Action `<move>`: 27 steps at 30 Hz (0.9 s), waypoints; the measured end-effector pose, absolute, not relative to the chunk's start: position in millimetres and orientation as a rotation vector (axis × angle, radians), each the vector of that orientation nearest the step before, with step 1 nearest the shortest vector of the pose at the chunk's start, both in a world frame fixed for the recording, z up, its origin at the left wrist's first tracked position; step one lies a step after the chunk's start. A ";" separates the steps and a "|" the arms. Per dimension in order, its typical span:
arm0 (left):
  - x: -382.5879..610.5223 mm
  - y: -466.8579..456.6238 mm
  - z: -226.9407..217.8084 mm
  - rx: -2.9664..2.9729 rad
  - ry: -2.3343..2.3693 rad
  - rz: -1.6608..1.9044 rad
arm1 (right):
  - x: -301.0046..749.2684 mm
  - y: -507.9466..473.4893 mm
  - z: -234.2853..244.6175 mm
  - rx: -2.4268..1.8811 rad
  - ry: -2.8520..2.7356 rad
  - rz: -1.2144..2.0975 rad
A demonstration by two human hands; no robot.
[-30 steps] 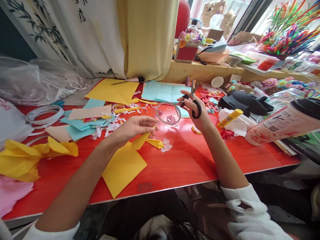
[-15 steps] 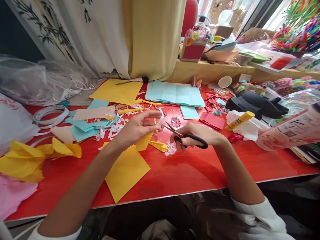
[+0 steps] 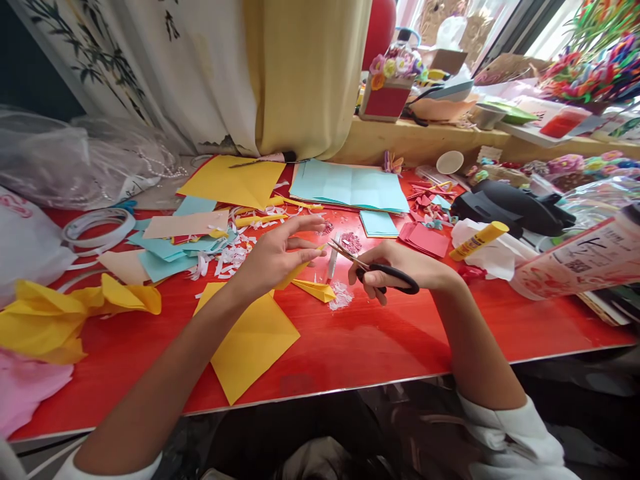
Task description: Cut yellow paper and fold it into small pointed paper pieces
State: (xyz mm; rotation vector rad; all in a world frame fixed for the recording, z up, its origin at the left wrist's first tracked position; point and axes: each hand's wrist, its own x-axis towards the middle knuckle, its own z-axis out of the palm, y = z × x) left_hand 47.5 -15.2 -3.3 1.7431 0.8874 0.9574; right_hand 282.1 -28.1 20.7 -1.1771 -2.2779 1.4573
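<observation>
Left hand (image 3: pixel 277 257) – thumb and forefinger pinch a folded yellow paper (image 3: pixel 299 270) above the red desk (image 3: pixel 380 340), other fingers spread. Larger yellow sheet (image 3: pixel 250 340) lies flat at its 7 o'clock. Cut yellow offcut (image 3: pixel 315 289) and white scraps (image 3: pixel 343 297) lie under the paper's tip. At 3 o'clock, scissors (image 3: pixel 365 267) – blades parted at that tip, cut not yet closed. Right hand (image 3: pixel 405 267): fingers curled through the handles.
</observation>
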 end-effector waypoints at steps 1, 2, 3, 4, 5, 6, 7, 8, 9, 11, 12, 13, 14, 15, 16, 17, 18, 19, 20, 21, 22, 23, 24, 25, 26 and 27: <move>47.3 -14.4 -4.3 1.742 0.895 0.968 | 284.4 -27.8 20.8 -1.160 -2.291 1.461; 47.1 -13.5 -5.2 1.740 0.904 0.982 | 286.5 -27.3 20.6 -1.139 -2.301 1.466; 47.0 -12.5 -6.0 1.739 0.913 1.000 | 288.1 -26.9 20.2 -1.116 -2.310 1.469; 46.9 -11.5 -6.6 1.739 0.922 1.020 | 289.0 -26.6 19.6 -1.098 -2.317 1.471; 46.9 -10.7 -6.7 1.741 0.929 1.038 | 289.2 -26.4 18.7 -1.087 -2.324 1.471; 46.9 -10.3 -6.4 1.742 0.932 1.051 | 288.4 -26.4 17.7 -1.088 -2.329 1.472; 47.1 -10.3 -5.6 1.743 0.930 1.060 | 286.7 -26.5 16.6 -1.100 -2.334 1.474; 47.4 -10.8 -4.5 1.743 0.926 1.063 | 284.3 -26.8 15.4 -1.120 -2.337 1.481; 47.8 -11.7 -3.2 1.743 0.925 1.060 | 281.3 -27.2 14.2 -1.144 -2.336 1.489; 48.7 -13.9 -0.8 1.748 0.930 1.046 | 274.9 -28.1 12.0 -1.183 -2.314 1.496; 49.0 -15.0 -0.1 1.752 0.933 1.034 | 272.0 -28.5 11.0 -1.192 -2.293 1.492; 49.3 -15.9 0.1 1.758 0.935 1.020 | 269.6 -28.8 10.1 -1.192 -2.267 1.484; 49.4 -16.4 -0.1 1.762 0.932 1.007 | 267.7 -29.1 9.3 -1.183 -2.240 1.477; 49.4 -16.6 -0.7 1.764 0.925 0.998 | 266.3 -29.3 8.6 -1.171 -2.216 1.472; 49.3 -16.7 -1.6 1.766 0.919 0.993 | 265.3 -29.6 8.0 -1.158 -2.194 1.473; 49.1 -16.5 -2.5 1.768 0.915 0.990 | 264.7 -29.9 7.5 -1.150 -2.175 1.475; 48.9 -16.3 -3.2 1.769 0.913 0.989 | 264.2 -30.1 7.2 -1.146 -2.158 1.476; 48.7 -16.1 -3.8 1.769 0.912 0.988 | 263.9 -30.4 6.9 -1.147 -2.142 1.476; 48.5 -16.0 -4.1 1.769 0.911 0.986 | 263.6 -30.6 6.7 -1.148 -2.129 1.475; 48.4 -16.0 -4.2 1.770 0.912 0.984 | 263.3 -30.8 6.5 -1.148 -2.116 1.476; 48.5 -16.1 -4.1 1.772 0.913 0.982 | 263.1 -31.0 6.3 -1.149 -2.102 1.478; 48.5 -16.2 -3.8 1.774 0.914 0.981 | 262.9 -31.1 6.0 -1.152 -2.086 1.481; 48.7 -16.3 -3.6 1.775 0.915 0.982 | 262.8 -31.2 5.8 -1.156 -2.071 1.485; 48.8 -16.4 -3.3 1.776 0.914 0.982 | 262.8 -31.3 5.6 -1.163 -2.059 1.487; 48.8 -16.4 -3.1 1.774 0.914 0.983 | 263.0 -31.3 5.5 -1.173 -2.050 1.486; 48.7 -16.4 -2.9 1.770 0.915 0.984 | 263.1 -31.3 5.3 -1.186 -2.044 1.485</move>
